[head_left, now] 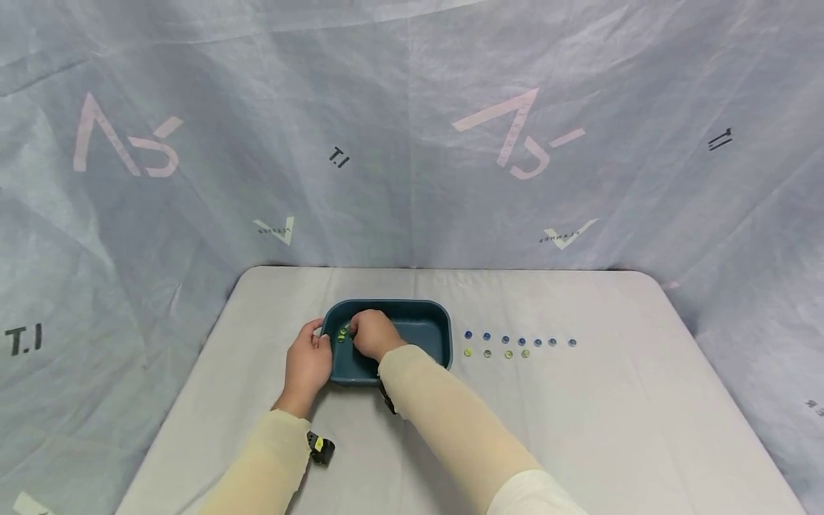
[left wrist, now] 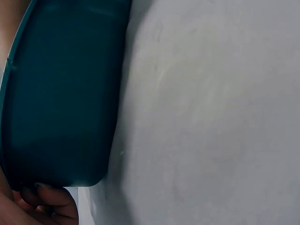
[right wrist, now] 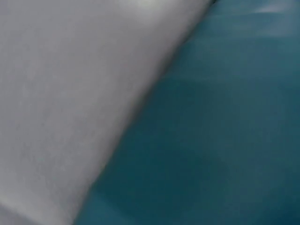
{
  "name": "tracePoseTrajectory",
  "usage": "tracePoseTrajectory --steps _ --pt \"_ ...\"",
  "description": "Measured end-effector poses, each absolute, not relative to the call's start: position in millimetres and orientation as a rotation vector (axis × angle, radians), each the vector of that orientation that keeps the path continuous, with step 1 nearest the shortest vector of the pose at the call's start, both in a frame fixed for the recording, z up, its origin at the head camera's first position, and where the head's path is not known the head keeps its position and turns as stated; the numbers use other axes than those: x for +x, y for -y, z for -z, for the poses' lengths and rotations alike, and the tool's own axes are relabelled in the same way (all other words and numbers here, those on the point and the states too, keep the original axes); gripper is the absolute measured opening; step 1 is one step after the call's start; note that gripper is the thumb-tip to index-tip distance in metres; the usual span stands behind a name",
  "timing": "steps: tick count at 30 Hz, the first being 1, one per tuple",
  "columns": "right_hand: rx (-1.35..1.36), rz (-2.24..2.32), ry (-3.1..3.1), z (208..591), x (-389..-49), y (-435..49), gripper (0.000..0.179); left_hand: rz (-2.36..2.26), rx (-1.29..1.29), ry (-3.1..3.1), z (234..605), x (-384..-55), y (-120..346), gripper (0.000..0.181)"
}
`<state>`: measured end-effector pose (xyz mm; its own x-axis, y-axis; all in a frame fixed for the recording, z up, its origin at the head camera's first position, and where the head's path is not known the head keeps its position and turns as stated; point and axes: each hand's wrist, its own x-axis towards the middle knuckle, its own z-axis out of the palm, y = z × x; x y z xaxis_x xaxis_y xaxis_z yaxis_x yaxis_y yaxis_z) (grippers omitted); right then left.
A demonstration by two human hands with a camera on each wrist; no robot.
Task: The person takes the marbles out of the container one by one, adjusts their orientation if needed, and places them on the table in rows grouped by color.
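A dark teal rectangular tray [head_left: 418, 302] lies on the table. My left hand [head_left: 309, 365] holds its left end, thumb at the rim; in the left wrist view curled fingers [left wrist: 56, 201] show against the tray's end wall [left wrist: 65, 103]. Inside the tray, toward its left half, my right hand [head_left: 375, 335] reaches down with bent fingers. Their tips are hidden, so I cannot tell whether they pinch anything. Small yellow-green glass beads [head_left: 342, 339] lie just left of those fingers. The right wrist view shows only the tray's side [right wrist: 211, 131] and white cloth.
Right of the tray, several blue beads [head_left: 505, 340] form a row. Nearer me runs a shorter row of yellow-green beads [head_left: 508, 354]. A white cloth covers the table [head_left: 611, 415]. Grey printed sheeting [head_left: 412, 143] hangs behind and at the sides.
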<state>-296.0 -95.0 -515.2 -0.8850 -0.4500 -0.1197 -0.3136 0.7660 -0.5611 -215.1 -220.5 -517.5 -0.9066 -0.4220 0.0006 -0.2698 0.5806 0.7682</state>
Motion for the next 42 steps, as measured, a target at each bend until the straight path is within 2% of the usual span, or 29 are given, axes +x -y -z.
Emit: tracePoseTrajectory --steps 9,24,42 --pt "-0.511 1.034 -2.629 516 -287 90 0.005 1.222 0.556 2.647 524 -211 220 0.036" --pt "-0.501 1.208 -2.578 502 -270 79 0.007 1.194 0.529 2.631 524 -210 222 0.035" --pt "-0.491 1.417 -2.5 476 -254 31 0.007 1.175 0.537 2.611 521 -215 220 0.036"
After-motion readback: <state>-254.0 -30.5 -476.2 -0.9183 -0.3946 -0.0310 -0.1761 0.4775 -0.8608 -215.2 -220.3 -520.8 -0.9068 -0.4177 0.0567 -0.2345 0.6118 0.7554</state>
